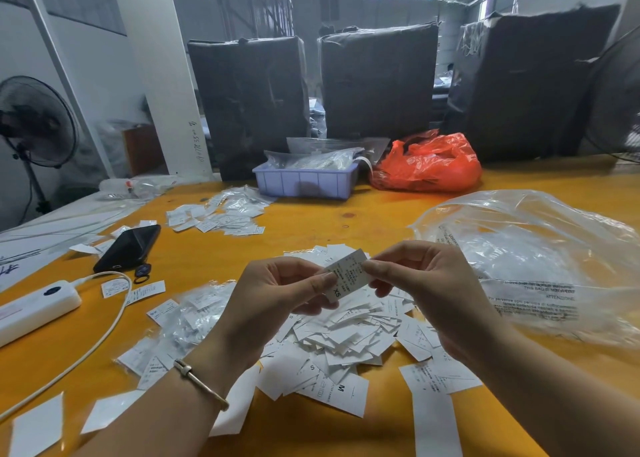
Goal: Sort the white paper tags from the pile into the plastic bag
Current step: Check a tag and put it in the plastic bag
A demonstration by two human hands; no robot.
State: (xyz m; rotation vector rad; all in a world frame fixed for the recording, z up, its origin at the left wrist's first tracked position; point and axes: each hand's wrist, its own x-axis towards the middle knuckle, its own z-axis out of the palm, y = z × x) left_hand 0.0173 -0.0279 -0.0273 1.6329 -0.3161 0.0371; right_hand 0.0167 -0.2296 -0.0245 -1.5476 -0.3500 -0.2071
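Three tall black wrapped bales (377, 82); two black standing fans (36, 121); one lilac plastic tray (304, 181); one red plastic bag (427, 164); one black phone (128, 247).

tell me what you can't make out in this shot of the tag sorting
Head view only:
- Small print on the held tag: too small; only "XS" reads. Left hand and right hand cover its ends.
- Contents of the clear plastic bag: blurred by glare and folds.
- Lower tags in the pile: buried.
- Red bag: contents hidden.
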